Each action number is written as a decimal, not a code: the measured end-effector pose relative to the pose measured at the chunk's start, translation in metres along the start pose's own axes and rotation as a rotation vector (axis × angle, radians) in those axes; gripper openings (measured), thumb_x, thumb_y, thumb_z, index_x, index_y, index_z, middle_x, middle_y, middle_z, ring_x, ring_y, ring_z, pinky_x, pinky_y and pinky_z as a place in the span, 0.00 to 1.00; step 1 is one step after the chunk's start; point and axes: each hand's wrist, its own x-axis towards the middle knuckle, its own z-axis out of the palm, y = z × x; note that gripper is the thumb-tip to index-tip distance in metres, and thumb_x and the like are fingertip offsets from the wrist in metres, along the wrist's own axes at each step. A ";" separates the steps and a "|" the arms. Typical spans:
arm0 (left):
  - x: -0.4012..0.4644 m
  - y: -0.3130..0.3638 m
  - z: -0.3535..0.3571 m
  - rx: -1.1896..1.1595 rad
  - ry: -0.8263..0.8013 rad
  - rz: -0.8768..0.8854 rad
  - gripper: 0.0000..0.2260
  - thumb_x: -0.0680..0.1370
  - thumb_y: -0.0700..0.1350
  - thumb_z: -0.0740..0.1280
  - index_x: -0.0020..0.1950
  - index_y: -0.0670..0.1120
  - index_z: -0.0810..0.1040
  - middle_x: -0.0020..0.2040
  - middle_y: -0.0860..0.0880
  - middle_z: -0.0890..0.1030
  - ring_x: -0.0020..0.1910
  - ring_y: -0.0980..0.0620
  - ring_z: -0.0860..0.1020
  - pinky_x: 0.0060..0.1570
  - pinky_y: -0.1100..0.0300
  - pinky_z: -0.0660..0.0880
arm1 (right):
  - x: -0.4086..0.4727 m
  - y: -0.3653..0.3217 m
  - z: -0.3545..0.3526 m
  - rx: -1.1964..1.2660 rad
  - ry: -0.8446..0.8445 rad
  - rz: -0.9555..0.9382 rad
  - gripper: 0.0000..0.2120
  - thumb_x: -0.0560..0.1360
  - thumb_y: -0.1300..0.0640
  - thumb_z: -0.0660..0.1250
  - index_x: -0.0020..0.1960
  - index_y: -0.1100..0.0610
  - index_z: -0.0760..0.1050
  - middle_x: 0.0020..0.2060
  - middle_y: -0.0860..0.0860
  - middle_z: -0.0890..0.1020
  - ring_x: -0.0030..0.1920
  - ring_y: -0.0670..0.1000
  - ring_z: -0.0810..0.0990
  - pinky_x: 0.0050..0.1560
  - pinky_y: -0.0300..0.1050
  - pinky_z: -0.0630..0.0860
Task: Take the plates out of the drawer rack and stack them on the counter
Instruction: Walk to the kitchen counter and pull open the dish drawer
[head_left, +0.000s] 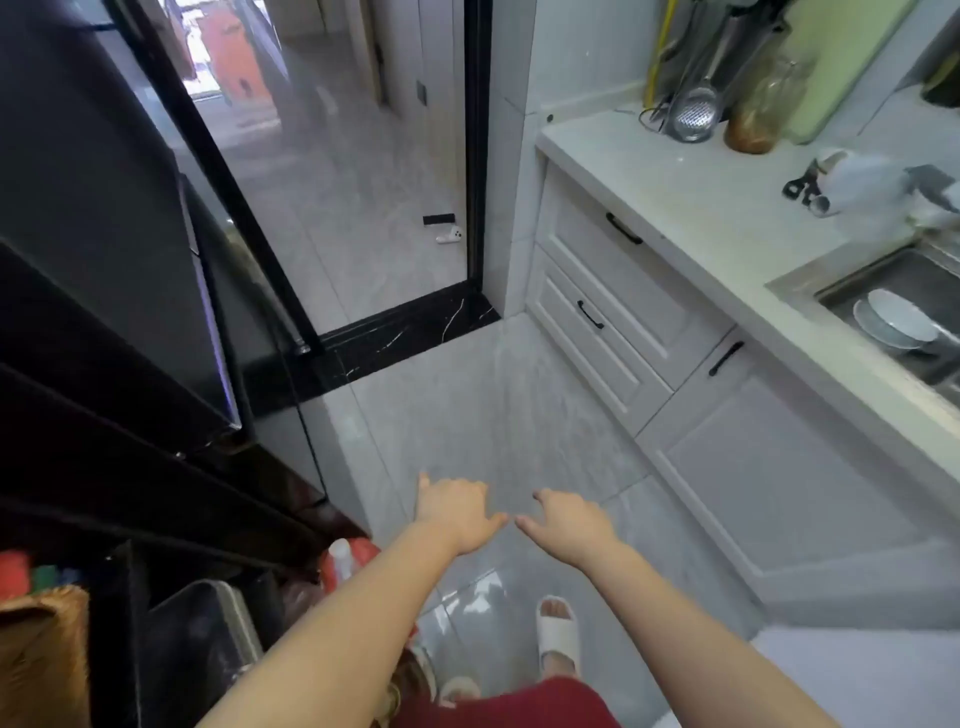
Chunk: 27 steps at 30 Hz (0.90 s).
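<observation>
Nothing of the job looks started from where I stand. Both arms reach out over the grey floor tiles at the bottom centre of the frame, and neither carries anything. The left hand (457, 512) hangs palm down with fingers loosely curled and spread, empty; the right hand (569, 525) beside it is the same, open and relaxed, the two nearly touching at the thumbs.

The drawers (602, 306) sit in the white cabinet at the middle right of the frame, each with a black handle, and all of them look closed. So the rack and the plates in it are out of sight; I can't tell which drawer holds them. The counter (691, 208) runs along the upper right, with a bare stretch of pale top in front of the utensils (693, 111) and the jar (756, 124) at the back wall. No stack stands on it. In the sink (795, 286) at the right edge lie a couple of dishes (891, 322), but these are not on the counter.

I'd judge everything is left to do: step to the cabinet, pull a drawer open, lift the plates, and pile them on that free patch.
</observation>
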 end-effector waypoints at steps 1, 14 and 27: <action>0.004 0.002 -0.003 -0.002 -0.005 -0.012 0.27 0.77 0.64 0.55 0.69 0.49 0.71 0.63 0.45 0.78 0.64 0.44 0.74 0.71 0.41 0.54 | 0.006 0.004 -0.003 0.001 0.000 -0.005 0.27 0.77 0.40 0.57 0.67 0.58 0.68 0.64 0.56 0.77 0.64 0.57 0.75 0.62 0.53 0.70; 0.065 0.053 -0.055 -0.102 0.047 -0.221 0.26 0.78 0.64 0.54 0.66 0.48 0.73 0.59 0.46 0.80 0.62 0.44 0.75 0.71 0.40 0.54 | 0.075 0.065 -0.087 -0.148 -0.035 -0.144 0.27 0.77 0.40 0.57 0.68 0.57 0.68 0.64 0.56 0.76 0.65 0.57 0.74 0.62 0.52 0.70; 0.094 0.053 -0.091 -0.155 0.070 -0.334 0.24 0.78 0.62 0.55 0.66 0.48 0.72 0.58 0.46 0.80 0.61 0.44 0.76 0.72 0.39 0.52 | 0.124 0.058 -0.126 -0.188 -0.045 -0.235 0.27 0.77 0.41 0.57 0.68 0.57 0.67 0.65 0.56 0.76 0.66 0.57 0.74 0.63 0.53 0.69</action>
